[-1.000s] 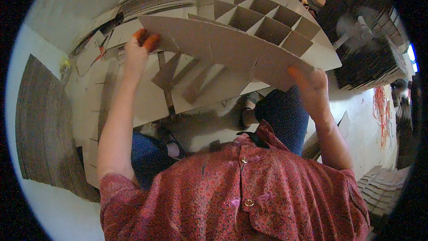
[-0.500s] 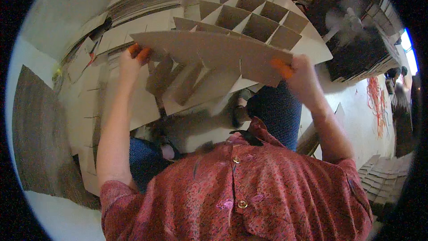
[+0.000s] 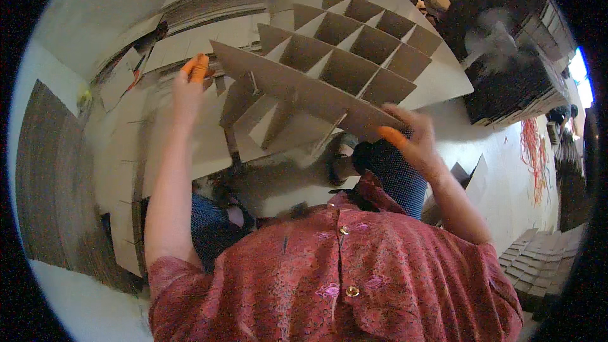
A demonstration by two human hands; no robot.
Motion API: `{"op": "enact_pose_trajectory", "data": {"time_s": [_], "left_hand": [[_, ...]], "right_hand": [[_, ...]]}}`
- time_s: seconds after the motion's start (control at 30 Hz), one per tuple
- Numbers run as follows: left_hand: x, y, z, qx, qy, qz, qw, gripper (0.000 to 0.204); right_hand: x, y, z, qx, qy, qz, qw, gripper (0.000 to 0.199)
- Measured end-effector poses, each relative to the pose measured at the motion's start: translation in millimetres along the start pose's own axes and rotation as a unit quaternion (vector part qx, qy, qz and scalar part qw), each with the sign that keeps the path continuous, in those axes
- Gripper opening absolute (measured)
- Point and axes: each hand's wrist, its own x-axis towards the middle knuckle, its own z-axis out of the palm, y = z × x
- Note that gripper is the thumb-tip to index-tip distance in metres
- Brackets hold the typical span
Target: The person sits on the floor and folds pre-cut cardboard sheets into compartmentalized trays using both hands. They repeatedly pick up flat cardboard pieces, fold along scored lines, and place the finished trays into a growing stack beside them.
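A long brown cardboard strip [image 3: 297, 85] stands on edge across the near side of a slotted cardboard divider grid [image 3: 364, 41]. My right hand [image 3: 415, 139] is at the strip's right end, its fingers on the far side and the orange-covered thumb on the near face. Off the strip's left end, my left hand [image 3: 193, 76] is raised with its orange-covered fingers slightly bent and apart; no piece shows in it. Cross pieces [image 3: 272, 114] slant out below the strip toward me. The slots where strip and cross pieces meet are partly hidden.
The grid lies on a pale table [image 3: 443, 79]. Stacks of flat cardboard [image 3: 215, 0] stand at the back left, and a tall stack [image 3: 54, 183] at the far left. A fan [image 3: 491, 41] and a dark stack [image 3: 516, 85] are on the right. Red strings [image 3: 534, 152] hang beyond.
My left hand has let go of the strip's left end. The strip now tilts down to the right against the grid, and my right hand has moved slightly lower with its end.
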Motion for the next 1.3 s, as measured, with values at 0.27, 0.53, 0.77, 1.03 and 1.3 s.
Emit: {"op": "enact_pose_trajectory", "data": {"time_s": [0.27, 0.53, 0.77, 1.03, 1.3], "left_hand": [[-72, -34, 7, 0.001, 0.02, 0.182, 0.983, 0.039], [-77, -36, 13, 0.044, 0.032, 0.012, 0.998, 0.031], [-74, -36, 5, 0.074, 0.015, 0.051, 0.996, 0.031], [-85, -11, 17, 0.092, -0.012, 0.009, 0.996, 0.032], [-86, -12, 35, 0.044, -0.032, 0.104, 0.993, 0.043]], "right_hand": [[67, -86, 2, -0.138, -0.07, -0.181, 0.971, 0.069], [105, -73, 51, -0.21, -0.172, -0.199, 0.942, 0.063], [101, -81, 57, -0.257, -0.11, -0.231, 0.932, 0.042], [97, -70, 78, -0.332, -0.182, -0.172, 0.909, 0.048], [105, -18, 11, -0.381, 0.13, -0.079, 0.912, 0.067]]}}
